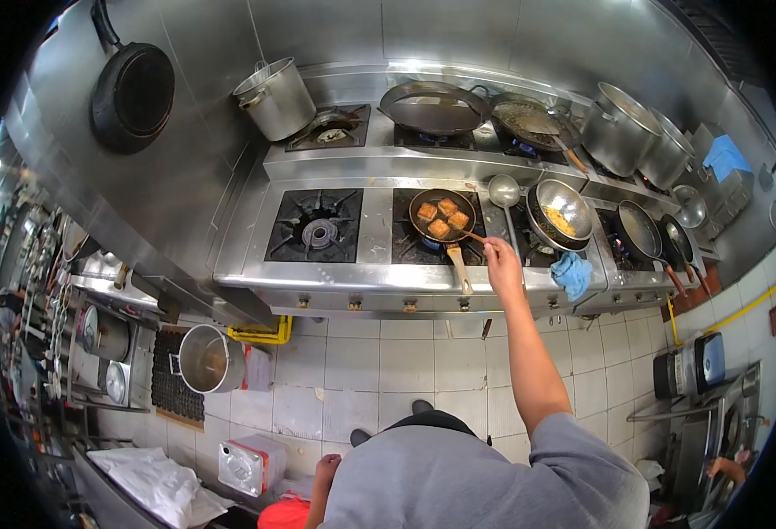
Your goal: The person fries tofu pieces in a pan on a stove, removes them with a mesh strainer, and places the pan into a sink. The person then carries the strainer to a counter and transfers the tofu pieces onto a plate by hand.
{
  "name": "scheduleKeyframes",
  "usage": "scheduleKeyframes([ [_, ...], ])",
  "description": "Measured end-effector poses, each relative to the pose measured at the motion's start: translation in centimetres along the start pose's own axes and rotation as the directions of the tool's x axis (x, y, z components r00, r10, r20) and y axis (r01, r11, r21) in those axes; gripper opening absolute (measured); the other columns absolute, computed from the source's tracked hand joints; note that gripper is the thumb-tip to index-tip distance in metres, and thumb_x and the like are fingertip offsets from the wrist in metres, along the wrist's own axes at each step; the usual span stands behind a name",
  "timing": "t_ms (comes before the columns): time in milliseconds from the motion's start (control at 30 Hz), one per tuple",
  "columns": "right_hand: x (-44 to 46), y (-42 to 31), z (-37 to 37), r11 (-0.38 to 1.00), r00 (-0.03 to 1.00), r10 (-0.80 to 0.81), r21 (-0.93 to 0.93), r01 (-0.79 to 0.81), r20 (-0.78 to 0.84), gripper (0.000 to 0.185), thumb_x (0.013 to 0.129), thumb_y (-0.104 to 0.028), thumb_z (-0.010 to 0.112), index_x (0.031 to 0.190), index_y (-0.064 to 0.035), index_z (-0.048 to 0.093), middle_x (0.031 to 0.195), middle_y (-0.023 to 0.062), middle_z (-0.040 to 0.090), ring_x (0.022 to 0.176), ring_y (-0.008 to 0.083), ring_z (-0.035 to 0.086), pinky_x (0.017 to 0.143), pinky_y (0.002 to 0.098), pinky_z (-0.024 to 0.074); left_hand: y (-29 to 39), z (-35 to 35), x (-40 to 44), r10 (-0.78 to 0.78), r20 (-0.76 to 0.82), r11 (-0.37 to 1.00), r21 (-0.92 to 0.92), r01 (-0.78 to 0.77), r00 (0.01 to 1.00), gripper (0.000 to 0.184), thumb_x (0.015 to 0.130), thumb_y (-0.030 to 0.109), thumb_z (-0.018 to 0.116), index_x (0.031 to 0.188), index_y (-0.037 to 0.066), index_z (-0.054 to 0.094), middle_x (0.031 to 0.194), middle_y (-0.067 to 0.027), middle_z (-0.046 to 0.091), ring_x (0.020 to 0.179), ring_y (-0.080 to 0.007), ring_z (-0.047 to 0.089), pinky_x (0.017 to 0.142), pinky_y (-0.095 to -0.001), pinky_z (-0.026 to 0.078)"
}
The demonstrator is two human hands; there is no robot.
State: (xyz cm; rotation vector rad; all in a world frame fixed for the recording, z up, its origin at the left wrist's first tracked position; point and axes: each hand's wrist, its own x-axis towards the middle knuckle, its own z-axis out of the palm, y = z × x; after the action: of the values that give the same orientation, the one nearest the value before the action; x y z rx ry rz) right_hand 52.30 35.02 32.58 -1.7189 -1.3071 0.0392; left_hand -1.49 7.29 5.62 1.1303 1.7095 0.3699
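Observation:
In my right hand is a thin wooden utensil, its far end at the edge of a frying pan. Its tip is too small to make out. Several browned square pieces of food lie in this pan, which sits over a lit burner with its handle pointing at me. My left hand hangs low beside my body, fingers curled, with nothing visible in it. A red thing is close below that hand.
Right of the pan are a ladle, a metal bowl with yellow food and a blue cloth. Woks and tall pots stand behind. A large pot is at lower left. Another person's hand shows at far right.

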Motion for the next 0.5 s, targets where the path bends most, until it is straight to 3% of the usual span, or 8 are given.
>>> scheduleKeyframes([
  [100, 0.2, 0.9, 0.5, 0.998, 0.999, 0.04, 0.051, -0.039, -0.021, 0.017, 0.088, -0.016, 0.053, 0.098, -0.0039, 0.06, 0.081, 0.0113, 0.062, 0.072, 0.019, 0.06, 0.066, 0.0292, 0.0461, -5.0, 1.3, 2.5, -0.032, -0.011, 0.995, -0.092, 0.031, 0.999, 0.027, 0.077, 0.027, 0.063, 0.09, 0.003, 0.066, 0.084, -0.0149, 0.066, 0.08, -0.0215, 0.063, 0.073, -0.0317, 0.049],
  [500, 0.4, 0.0, -0.6, 0.991, 0.995, 0.085, 0.108, -0.08, -0.045, 0.015, 0.088, -0.015, 0.054, 0.096, -0.0044, 0.06, 0.079, 0.01, 0.063, 0.072, 0.0173, 0.061, 0.067, 0.0278, 0.0468, -0.8, 0.3, 0.5, 0.03, -0.02, 0.999, 0.037, -0.03, 0.999, 0.027, 0.076, 0.026, 0.063, 0.09, 0.003, 0.066, 0.082, -0.0141, 0.066, 0.078, -0.0211, 0.063, 0.072, -0.0316, 0.049],
])
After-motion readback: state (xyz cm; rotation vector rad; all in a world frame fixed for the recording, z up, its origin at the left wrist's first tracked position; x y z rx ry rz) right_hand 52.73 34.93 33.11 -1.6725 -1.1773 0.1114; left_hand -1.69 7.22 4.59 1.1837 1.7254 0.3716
